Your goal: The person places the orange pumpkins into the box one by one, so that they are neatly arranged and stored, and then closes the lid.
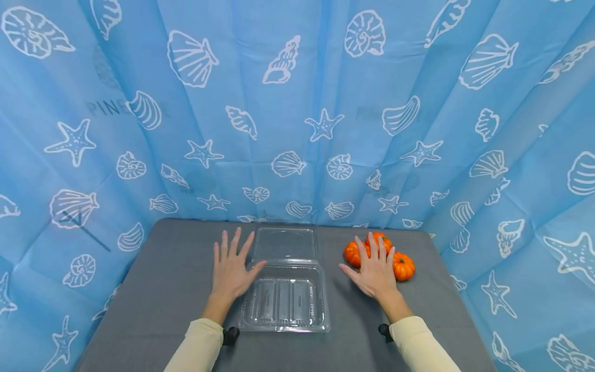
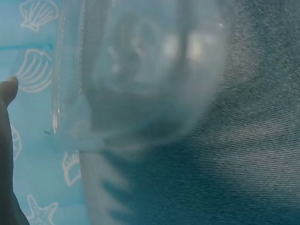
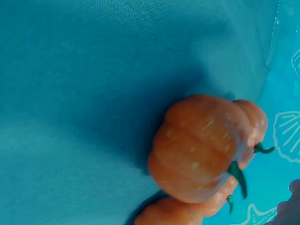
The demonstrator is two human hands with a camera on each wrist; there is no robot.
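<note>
Cream sleeves [image 1: 197,343] extended forward, left hand [image 1: 232,274] palm down and splayed wide, beside an open clear plastic clamshell container [image 1: 288,326], right hand [image 1: 374,274] likewise splayed, before clustered orange mini pumpkins [image 1: 403,266], blue seashell-print curtain [image 1: 297,129] behind.

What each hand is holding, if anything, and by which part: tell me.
Nothing is held: the left hand is spread open near the clear container, and the right hand is spread open near the orange pumpkins.
</note>
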